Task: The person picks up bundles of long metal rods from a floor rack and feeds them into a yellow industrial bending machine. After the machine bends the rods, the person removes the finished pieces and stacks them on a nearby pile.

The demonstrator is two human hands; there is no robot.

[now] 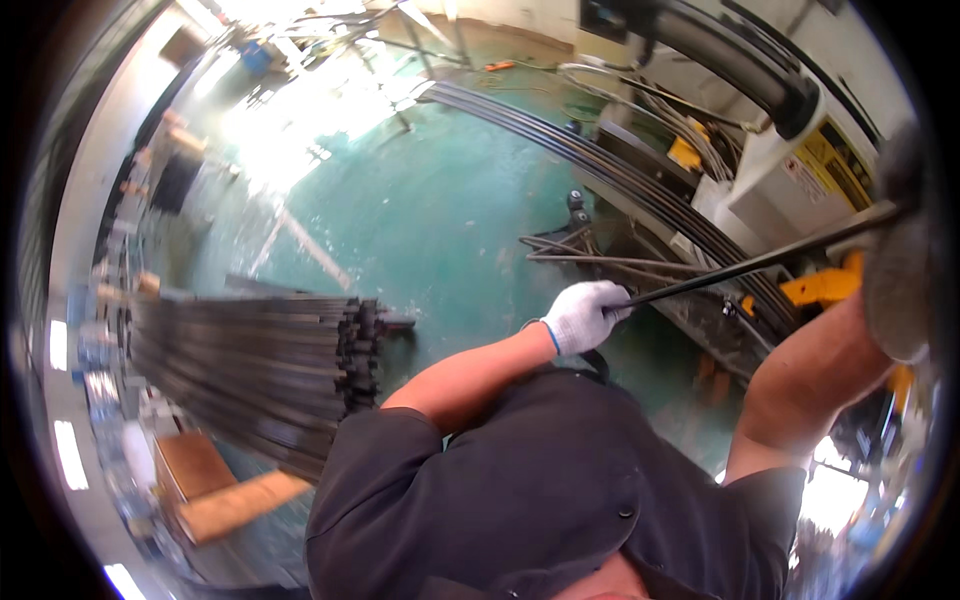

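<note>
My left hand (586,318), in a white knit glove with a blue cuff edge, is closed around one end of a long dark metal bar (760,262). From there the bar slants up to the right across my front. At the far right rim my right hand (898,285), gloved and shaded, grips the bar farther along; blur hides its separate fingers. Beneath the held bar, several long dark bars (600,158) lie side by side along a machine. A few thinner rods (600,258) stick out beside them.
A large stack of dark square bars (250,345) stands to my left, its ends facing me. Near it are a brown box (195,465) and a wooden board (245,503). A white machine housing (810,175) with cables rises at the right. The floor (430,200) is green.
</note>
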